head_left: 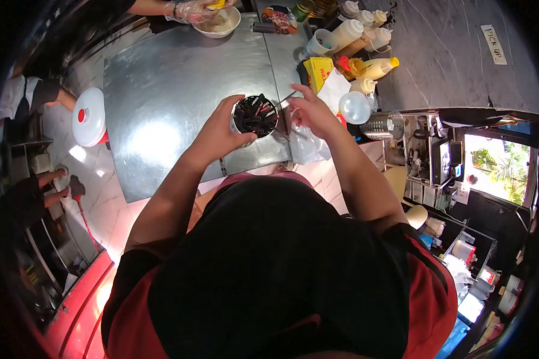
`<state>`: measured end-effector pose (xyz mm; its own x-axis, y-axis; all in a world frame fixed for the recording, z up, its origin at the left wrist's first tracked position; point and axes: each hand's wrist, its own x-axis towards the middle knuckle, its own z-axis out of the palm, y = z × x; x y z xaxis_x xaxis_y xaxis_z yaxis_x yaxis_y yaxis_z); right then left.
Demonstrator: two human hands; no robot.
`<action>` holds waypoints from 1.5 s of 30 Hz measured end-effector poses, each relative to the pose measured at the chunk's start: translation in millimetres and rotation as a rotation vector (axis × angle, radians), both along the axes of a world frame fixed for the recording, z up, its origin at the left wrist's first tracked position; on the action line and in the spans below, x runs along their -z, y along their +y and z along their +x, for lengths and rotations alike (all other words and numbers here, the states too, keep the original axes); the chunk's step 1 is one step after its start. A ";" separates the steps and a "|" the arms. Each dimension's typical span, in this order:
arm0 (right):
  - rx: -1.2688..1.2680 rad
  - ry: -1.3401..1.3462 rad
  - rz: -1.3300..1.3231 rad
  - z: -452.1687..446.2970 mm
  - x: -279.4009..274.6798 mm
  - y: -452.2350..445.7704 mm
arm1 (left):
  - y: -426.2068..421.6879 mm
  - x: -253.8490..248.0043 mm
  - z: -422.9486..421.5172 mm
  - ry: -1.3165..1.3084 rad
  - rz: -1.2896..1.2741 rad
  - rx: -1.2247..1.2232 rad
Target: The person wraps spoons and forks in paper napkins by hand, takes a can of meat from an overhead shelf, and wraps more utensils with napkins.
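Observation:
My left hand (221,133) is wrapped around the side of a round cup filled with dark, thin pieces (256,116); the kind of pieces is too small to tell. The cup is over the steel table near its front edge. Just to its right is my right hand (314,112), its fingers bent and drawn together by a thin, narrow item; what they hold is not clear. Beneath that hand a clear plastic bag (307,145) hangs at the table edge.
Squeeze bottles (348,33), a yellow box (319,73) and a translucent round container (354,107) crowd the right side. At the back, another person's gloved hand (191,11) is over a white bowl (218,25). A white-lidded container (88,117) stands left.

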<state>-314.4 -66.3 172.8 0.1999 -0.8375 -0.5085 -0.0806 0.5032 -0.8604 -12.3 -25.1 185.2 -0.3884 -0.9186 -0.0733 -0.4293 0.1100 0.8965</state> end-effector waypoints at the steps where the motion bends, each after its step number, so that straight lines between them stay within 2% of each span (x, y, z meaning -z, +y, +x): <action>1: -0.056 -0.162 0.054 5.9 -4.5 -3.2 | -0.8 1.0 0.8 -0.001 0.009 0.012; 2: -0.158 -0.054 -0.025 9.8 -10.1 -6.7 | -1.2 4.0 3.2 -0.003 0.018 0.021; 6: -0.406 -0.003 -0.212 16.9 -23.8 -5.9 | -0.7 16.6 14.0 -0.019 -0.073 0.049; 9: -0.436 0.264 -0.388 21.9 -51.7 3.5 | -3.0 14.8 16.1 -0.034 -0.025 0.035; 12: -0.489 0.416 -0.711 19.2 -99.0 11.2 | -7.9 9.7 13.9 -0.001 -0.113 0.040; 15: -0.406 0.439 -0.725 12.1 -117.2 24.5 | -22.4 2.8 0.5 -0.035 -0.238 0.144; 16: -0.310 0.397 -0.671 8.1 -114.4 28.6 | -26.7 -1.4 -6.5 -0.109 -0.282 0.182; 18: -0.122 0.312 -0.563 -1.1 -98.2 37.9 | -32.1 -8.4 -21.8 -0.255 -0.368 0.254; 22: 0.150 0.156 -0.493 -7.4 -63.3 51.3 | -19.1 -4.3 -40.8 -0.336 -0.476 0.278; 25: 0.254 0.032 -0.479 -11.7 -44.8 60.3 | -9.4 1.1 -48.7 -0.289 -0.579 0.225; 28: 0.351 0.016 -0.436 -13.5 -39.3 66.9 | -6.7 7.7 -58.6 -0.159 -0.646 0.239; 31: 0.369 0.027 -0.445 -16.0 -37.1 70.2 | 1.2 -0.9 -65.4 -0.150 -0.627 0.194; 34: 0.340 0.046 -0.483 -12.5 -35.9 74.3 | 2.5 3.0 -71.9 -0.190 -0.610 0.164; 38: 0.150 0.359 -0.574 3.1 -50.3 88.5 | 0.5 25.0 -72.6 -0.128 -0.684 0.107; 41: -0.019 0.584 -0.935 14.8 -51.5 90.4 | 5.2 26.5 -68.4 -0.033 -0.746 0.050; 45: -0.159 0.723 -1.042 29.9 -51.6 93.7 | 12.9 29.5 -60.1 0.036 -0.741 0.000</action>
<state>-284.5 27.4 224.4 0.2878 -0.8964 0.3371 -0.6900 -0.4382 -0.5761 -72.5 -12.2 155.6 -0.3791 -0.7220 0.5789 -0.4011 0.6919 0.6003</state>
